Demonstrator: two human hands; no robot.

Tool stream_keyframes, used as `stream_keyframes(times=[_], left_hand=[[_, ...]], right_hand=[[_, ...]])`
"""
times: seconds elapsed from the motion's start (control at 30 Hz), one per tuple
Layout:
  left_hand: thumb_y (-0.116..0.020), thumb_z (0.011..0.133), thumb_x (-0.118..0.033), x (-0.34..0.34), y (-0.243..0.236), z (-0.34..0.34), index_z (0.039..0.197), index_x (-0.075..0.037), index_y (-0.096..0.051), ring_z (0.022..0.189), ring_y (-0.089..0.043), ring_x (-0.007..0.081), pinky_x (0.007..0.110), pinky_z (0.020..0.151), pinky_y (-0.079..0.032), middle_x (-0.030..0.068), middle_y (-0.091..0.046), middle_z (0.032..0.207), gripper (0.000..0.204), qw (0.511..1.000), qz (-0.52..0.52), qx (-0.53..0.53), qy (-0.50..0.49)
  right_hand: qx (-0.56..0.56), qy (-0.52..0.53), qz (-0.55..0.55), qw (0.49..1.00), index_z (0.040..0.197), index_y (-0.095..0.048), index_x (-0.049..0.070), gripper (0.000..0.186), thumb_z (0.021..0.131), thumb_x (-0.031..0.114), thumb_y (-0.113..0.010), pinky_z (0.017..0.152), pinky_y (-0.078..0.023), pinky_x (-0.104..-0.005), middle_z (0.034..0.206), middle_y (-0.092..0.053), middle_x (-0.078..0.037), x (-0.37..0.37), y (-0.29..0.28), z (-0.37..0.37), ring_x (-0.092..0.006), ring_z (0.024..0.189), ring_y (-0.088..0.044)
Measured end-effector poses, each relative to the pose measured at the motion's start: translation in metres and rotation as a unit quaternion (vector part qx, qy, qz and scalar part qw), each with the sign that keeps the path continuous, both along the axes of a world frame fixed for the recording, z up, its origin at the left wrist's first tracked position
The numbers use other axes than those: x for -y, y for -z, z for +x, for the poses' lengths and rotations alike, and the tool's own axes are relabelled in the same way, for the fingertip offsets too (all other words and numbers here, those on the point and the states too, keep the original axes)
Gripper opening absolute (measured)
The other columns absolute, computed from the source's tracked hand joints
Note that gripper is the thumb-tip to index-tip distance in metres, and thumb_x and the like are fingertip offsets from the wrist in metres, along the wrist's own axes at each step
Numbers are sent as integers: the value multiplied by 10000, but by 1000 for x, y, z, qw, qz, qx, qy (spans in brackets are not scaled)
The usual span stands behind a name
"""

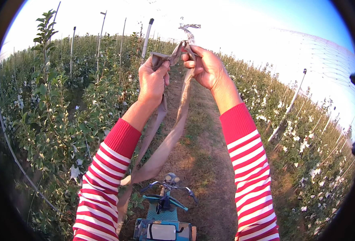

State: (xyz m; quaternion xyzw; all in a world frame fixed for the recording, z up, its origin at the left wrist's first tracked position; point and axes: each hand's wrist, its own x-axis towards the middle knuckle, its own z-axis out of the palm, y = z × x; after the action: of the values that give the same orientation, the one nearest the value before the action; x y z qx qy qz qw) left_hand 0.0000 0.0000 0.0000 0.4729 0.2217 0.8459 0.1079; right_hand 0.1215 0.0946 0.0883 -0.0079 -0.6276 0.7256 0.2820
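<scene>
Raised in front of me, both hands work on a long taupe fabric strip [170,146]. My left hand [151,80] pinches a folded part of it between thumb and fingers. Closed around its upper end is my right hand [210,69], slightly higher and close beside the left. From the hands, two lengths of the strip hang down past my left forearm, twisted near the bottom. Just above the fingers a whitish, crumpled, twisted piece [190,35] stands against the bright sky; whether it is joined to the strip I cannot tell.
Below stands a teal three-wheeled vehicle [163,217] with handlebars and a headlamp, on a grassy dirt path [209,160]. Leafy tree rows [45,100] flank it, with white scraps among the right-hand row [302,144]. Pale posts [287,106] lean along the rows; netting [330,56] hangs upper right.
</scene>
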Motion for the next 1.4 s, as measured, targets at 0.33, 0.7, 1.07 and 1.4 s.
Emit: stream_keyframes(times=[0.33,0.7,1.07,1.4], left_hand=[[-595,919,-39,-11,-18,12,946,-15,-631,513,-476,44,219,445,-388,-3,-619,764,51,992,-80,-59,-75],[-628,924,-170,-10,-107,13,901,-6,-606,433,-454,98,254,380,-364,43,-585,666,167,974,-211,-82,27],[-631,855,-23,-1,-109,9,737,-3,-587,392,-353,94,264,389,-271,31,-493,539,127,969,-230,-7,91],[-556,922,-62,-5,-88,7,792,-32,-556,382,-383,110,276,375,-364,30,-468,527,133,946,-230,-3,230]], right_hand=[[-27,77,12,997,983,-565,3,146,966,140,-517,325,-283,-202,643,-592,-47,26,22,-2,-76,443,-499],[-74,266,121,953,929,-592,43,175,971,157,-467,346,-240,-221,622,-568,-37,53,4,1,-78,415,-443],[-71,270,137,950,892,-614,21,171,931,78,-458,388,-287,-200,642,-562,-39,48,17,-3,-64,438,-413],[-75,202,205,955,909,-616,20,157,943,66,-469,441,-316,-176,771,-605,-51,31,30,9,-49,497,-426]])
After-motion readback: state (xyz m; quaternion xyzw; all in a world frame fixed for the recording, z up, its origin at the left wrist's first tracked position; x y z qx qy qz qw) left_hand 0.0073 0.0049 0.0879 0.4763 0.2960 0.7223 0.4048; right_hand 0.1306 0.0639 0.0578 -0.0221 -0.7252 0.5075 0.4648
